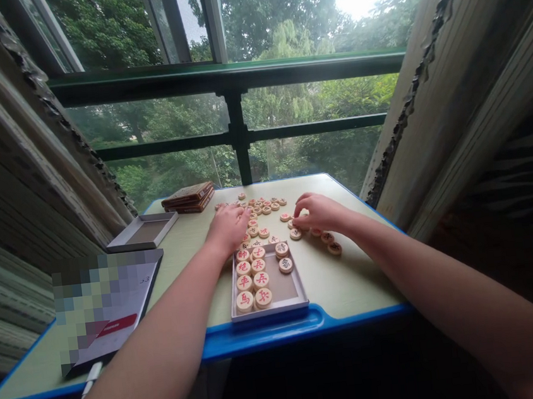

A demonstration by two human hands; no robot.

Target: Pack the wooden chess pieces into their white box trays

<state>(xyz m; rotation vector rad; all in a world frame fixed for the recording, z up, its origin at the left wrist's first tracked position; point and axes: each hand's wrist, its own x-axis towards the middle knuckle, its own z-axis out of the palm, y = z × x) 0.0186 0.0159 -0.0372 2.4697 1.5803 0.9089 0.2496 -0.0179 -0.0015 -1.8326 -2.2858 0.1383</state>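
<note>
My left hand (229, 227) lies over the loose xiangqi pieces left of the middle, its fingers stretched out and partly covering them. On the right, my right hand (320, 211) has thumb and fingers bent down around a xiangqi piece (291, 224), mostly hidden at the fingertips. Just in front of that piece is another piece with a black character (295, 234). Between my forearms stands an open cardboard box (283, 290). Red-marked pieces (244, 283) fill two columns on its left, and black-marked pieces (285, 265) sit at its upper right.
More loose pieces (266, 209) spread across the table (352, 286) between and beyond my hands. At the left are a box lid (142, 231), a stack of brown boxes (189, 198) and a tablet (125, 303) with a white cable (92, 375). A window with green bars (229, 76) rises behind.
</note>
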